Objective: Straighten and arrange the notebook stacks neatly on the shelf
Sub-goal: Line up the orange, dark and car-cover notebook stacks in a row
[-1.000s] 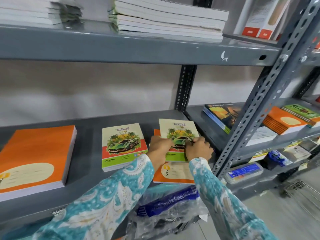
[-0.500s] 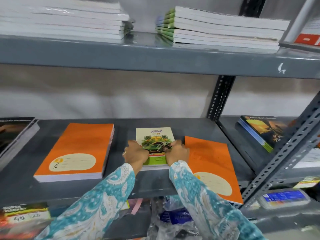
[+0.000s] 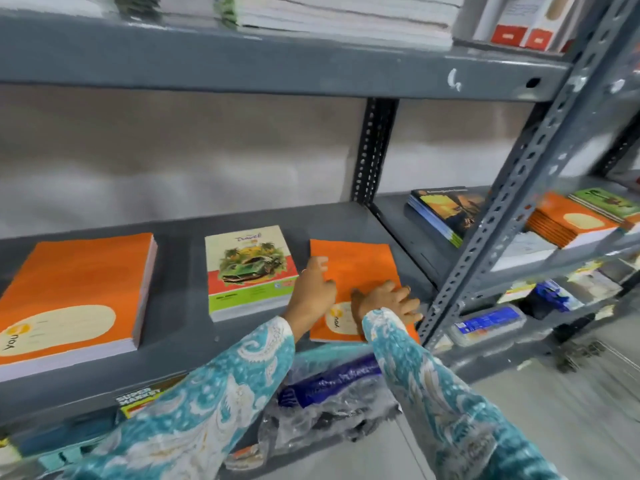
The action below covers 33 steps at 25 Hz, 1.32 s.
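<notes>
On the grey middle shelf (image 3: 180, 327) lie a thick orange notebook stack (image 3: 76, 289) at the left, a green-car "travel" notebook stack (image 3: 247, 268) in the middle, and a thin orange notebook (image 3: 356, 268) at the right. My left hand (image 3: 313, 289) touches the thin orange notebook's left edge with fingers spread. Flat on the lower right part of that notebook lies my right hand (image 3: 389, 301), fingers apart and reaching its right edge. Neither hand has lifted the notebook.
A slotted grey upright (image 3: 512, 209) stands just right of my right hand. White notebook stacks (image 3: 339, 15) sit on the shelf above. The neighbouring shelf holds dark-cover books (image 3: 446, 213) and orange notebooks (image 3: 568, 226). A crumpled plastic bag (image 3: 329, 403) lies below.
Both hands left the green-car notebook stack and moved right onto the thin orange notebook. The view swung to the right.
</notes>
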Tool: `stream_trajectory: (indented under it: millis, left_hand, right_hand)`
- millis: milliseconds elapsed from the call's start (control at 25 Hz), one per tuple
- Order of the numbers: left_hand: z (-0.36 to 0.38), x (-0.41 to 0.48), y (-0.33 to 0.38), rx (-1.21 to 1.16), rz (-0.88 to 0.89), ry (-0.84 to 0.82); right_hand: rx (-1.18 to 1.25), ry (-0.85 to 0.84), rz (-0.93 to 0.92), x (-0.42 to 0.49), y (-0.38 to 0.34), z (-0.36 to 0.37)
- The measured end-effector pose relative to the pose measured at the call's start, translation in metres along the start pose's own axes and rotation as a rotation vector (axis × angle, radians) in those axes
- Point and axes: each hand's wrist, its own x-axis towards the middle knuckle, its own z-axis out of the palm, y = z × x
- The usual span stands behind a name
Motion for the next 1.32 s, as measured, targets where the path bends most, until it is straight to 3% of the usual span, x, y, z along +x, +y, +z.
stream_trajectory:
  millis: [120, 320, 440, 600, 800, 920, 1040, 1160, 1320]
  left_hand:
    - [0.027, -0.001, 0.011, 0.131, -0.126, -0.163]
    - [0.037, -0.011, 0.02, 0.347, -0.205, -0.106]
    - [0.025, -0.003, 0.013, 0.181, -0.251, -0.099]
    - [-0.005, 0.004, 0.015, -0.121, -0.131, -0.034]
    - [-0.079, 0.003, -0.005, -0.231, 0.043, 0.327]
    - [-0.15, -0.008, -0.041, -0.137, 0.08, 0.561]
    - [-0.23, -0.03, -0.096, -0.025, 0.05, 0.679]
    - [-0.288, -0.054, -0.146, -0.007, -0.042, 0.721]
    - [-0.323, -0.072, -0.186, 0.039, -0.086, 0.7]
  right_hand:
    - [0.08, -0.026, 0.019, 0.006, 0.02, -0.011]
    - [0.124, -0.049, -0.019, 0.005, 0.037, -0.018]
    - [0.303, 0.063, 0.067, 0.004, 0.037, -0.024]
    - [0.56, 0.2, 0.093, -0.003, 0.023, -0.04]
    - [0.808, 0.201, -0.096, -0.052, -0.047, -0.046]
    - [0.857, 0.101, -0.238, -0.104, -0.104, -0.032]
    - [0.829, -0.089, -0.375, -0.167, -0.153, -0.003]
    - [0.79, -0.228, -0.501, -0.225, -0.185, 0.023]
    - [0.684, -0.309, -0.486, -0.264, -0.204, 0.05]
